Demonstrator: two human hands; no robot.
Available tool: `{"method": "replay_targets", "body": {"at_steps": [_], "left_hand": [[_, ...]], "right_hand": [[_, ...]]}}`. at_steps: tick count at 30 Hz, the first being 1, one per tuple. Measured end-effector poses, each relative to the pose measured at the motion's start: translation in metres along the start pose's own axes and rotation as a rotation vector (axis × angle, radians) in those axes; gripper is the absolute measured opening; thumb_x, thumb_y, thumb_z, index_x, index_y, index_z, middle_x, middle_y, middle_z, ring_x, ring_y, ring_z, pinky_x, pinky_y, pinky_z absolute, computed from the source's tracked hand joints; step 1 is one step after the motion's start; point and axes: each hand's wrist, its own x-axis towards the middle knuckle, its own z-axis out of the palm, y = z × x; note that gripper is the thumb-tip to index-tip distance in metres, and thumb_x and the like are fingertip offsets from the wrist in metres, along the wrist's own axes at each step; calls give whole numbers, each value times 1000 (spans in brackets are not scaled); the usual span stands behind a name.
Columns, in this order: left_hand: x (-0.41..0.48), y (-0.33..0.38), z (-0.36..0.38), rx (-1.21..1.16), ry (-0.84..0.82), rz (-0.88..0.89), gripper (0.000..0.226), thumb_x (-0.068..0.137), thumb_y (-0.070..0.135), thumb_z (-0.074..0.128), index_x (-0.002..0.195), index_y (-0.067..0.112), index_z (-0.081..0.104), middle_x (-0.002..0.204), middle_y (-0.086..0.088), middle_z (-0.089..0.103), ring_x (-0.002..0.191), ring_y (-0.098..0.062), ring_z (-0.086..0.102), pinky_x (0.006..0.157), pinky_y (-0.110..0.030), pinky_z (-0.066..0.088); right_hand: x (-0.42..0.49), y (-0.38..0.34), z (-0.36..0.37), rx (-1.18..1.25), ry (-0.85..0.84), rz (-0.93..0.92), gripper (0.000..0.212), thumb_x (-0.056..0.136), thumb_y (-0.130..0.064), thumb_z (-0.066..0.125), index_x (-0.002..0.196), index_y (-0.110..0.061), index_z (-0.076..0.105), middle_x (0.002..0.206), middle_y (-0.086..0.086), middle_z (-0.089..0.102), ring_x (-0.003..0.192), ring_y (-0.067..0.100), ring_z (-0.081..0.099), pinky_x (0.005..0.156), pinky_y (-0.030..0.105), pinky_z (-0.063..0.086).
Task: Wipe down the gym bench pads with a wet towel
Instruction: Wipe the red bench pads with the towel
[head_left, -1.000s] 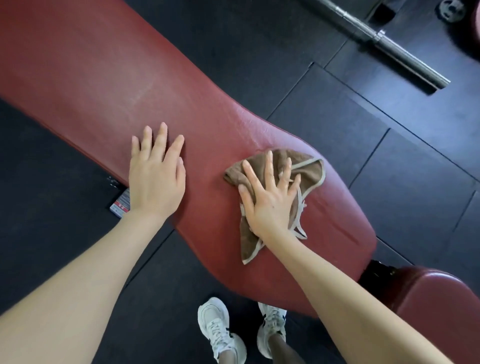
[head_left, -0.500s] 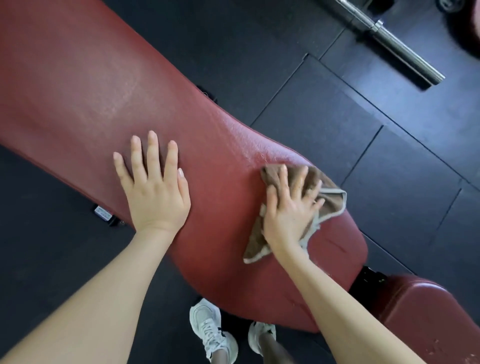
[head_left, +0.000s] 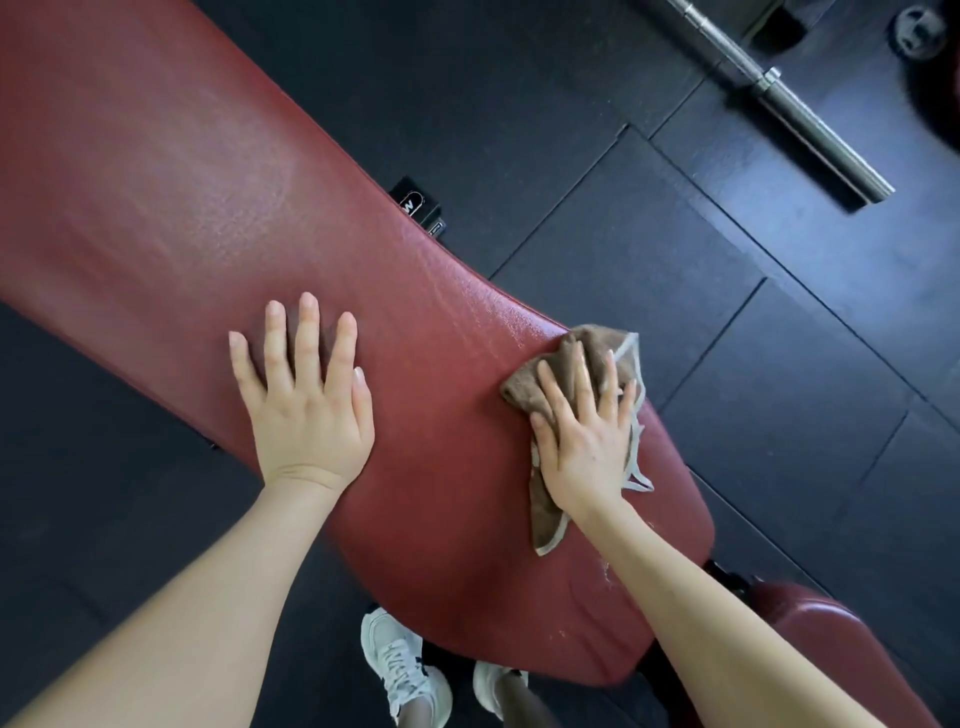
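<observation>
Nearest us, white sneakers (head_left: 405, 670) stand on the black rubber floor (head_left: 675, 249) by the near edge of the long red bench pad (head_left: 208, 208), with a second red pad (head_left: 831, 649) at lower right. Our left hand (head_left: 306, 410) lies flat on the bench pad, fingers straight and slightly spread, holding nothing. Our right hand (head_left: 587, 441) presses the brown towel (head_left: 595, 340) (crumpled, pale-edged) against the pad's far edge near its narrow end, fingers straight and splayed over the cloth. Beside the towel the surface glistens with fine droplets. Farther off, a steel barbell (head_left: 795, 104) lies on the floor, well apart from the bench.
</observation>
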Motion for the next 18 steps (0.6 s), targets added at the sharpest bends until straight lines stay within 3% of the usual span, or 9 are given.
{"method": "replay_targets", "body": {"at_steps": [4, 7, 10, 13, 18], "left_hand": [[0, 0, 2, -12, 29, 7, 44, 96, 24, 34, 138, 13, 39, 149, -18, 33, 138, -42, 24, 113, -60, 8], [0, 2, 1, -19, 40, 6, 43, 96, 23, 35, 137, 13, 40, 148, -18, 34, 137, -42, 25, 112, -60, 9], [1, 2, 0, -16, 26, 1, 43, 96, 24, 34, 138, 14, 39, 149, -18, 33, 138, -41, 24, 113, -60, 9], [0, 3, -2, -15, 8, 1, 44, 96, 24, 34, 139, 14, 38, 150, -17, 31, 139, -40, 23, 113, -60, 8], [1, 2, -5, -32, -47, 2, 45, 96, 25, 34, 140, 14, 36, 151, -17, 29, 139, -40, 22, 113, -61, 9]], "right_hand": [[14, -20, -6, 37, -60, 5, 46, 99, -45, 30, 139, -27, 45, 150, 12, 37, 141, 47, 15, 109, 67, 16], [-4, -28, -10, 117, -126, -136, 46, 101, -45, 27, 138, -25, 45, 149, 11, 38, 141, 46, 16, 110, 66, 18], [-33, -37, -21, 204, -185, -239, 40, 102, -40, 31, 136, -22, 45, 146, 8, 44, 140, 42, 25, 108, 61, 30], [-46, -52, -56, 384, -144, -230, 40, 104, -33, 27, 131, -16, 51, 141, 6, 51, 135, 33, 41, 101, 52, 44], [-51, -65, -113, 462, -28, -344, 32, 101, -20, 36, 131, -17, 48, 139, 5, 52, 133, 22, 46, 108, 45, 39]]}}
